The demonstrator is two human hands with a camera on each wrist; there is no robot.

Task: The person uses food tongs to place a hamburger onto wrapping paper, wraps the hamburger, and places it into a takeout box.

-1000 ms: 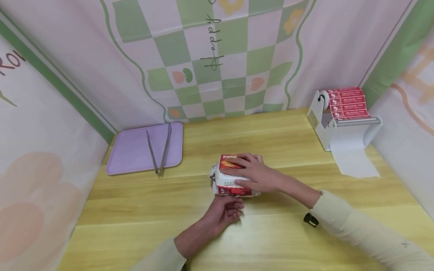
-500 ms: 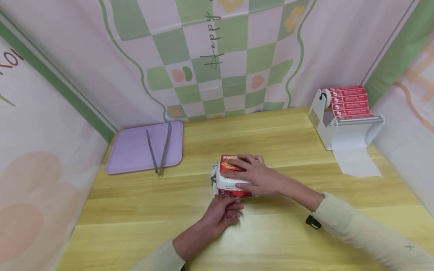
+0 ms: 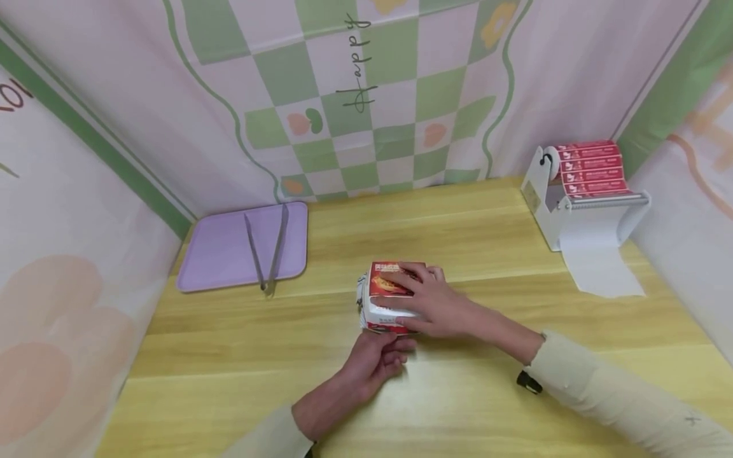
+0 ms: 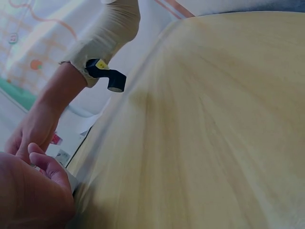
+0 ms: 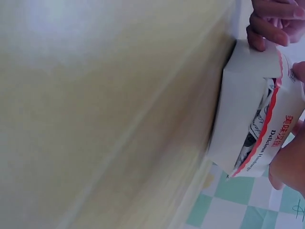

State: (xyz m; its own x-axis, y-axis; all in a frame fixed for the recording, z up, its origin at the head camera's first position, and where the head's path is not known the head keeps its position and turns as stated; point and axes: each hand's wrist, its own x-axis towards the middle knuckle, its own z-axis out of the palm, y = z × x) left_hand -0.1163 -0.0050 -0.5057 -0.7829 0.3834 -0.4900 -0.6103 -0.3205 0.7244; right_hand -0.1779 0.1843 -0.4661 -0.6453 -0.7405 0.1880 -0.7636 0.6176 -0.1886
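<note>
A red and white hamburger box [image 3: 376, 312] lies on the table in the middle of the head view. Patterned wrapping paper [image 3: 362, 289] pokes out at its left side, and the right wrist view shows the paper [image 5: 259, 119] in a gap under the lid's scalloped red edge. Across the top of the lid, my right hand [image 3: 438, 305] rests with spread fingers, its thumb on the front slope. My left hand [image 3: 375, 366] is at the box's front edge; thumb and forefinger pinch there, while the other fingers curl loosely. The left wrist view mostly hides the box behind the hand.
A lilac tray [image 3: 214, 254] with metal tongs [image 3: 279, 245] across its edge lies at the back left. At the back right stands a white label dispenser [image 3: 546, 210] with a red label roll [image 3: 590, 168] and a strip of backing paper [image 3: 607, 273] hanging forward.
Less of the wrapping paper shows at the box's left and front sides than before. The right hand stays on the lid, and the left hand keeps at the front edge with slight finger shifts.
</note>
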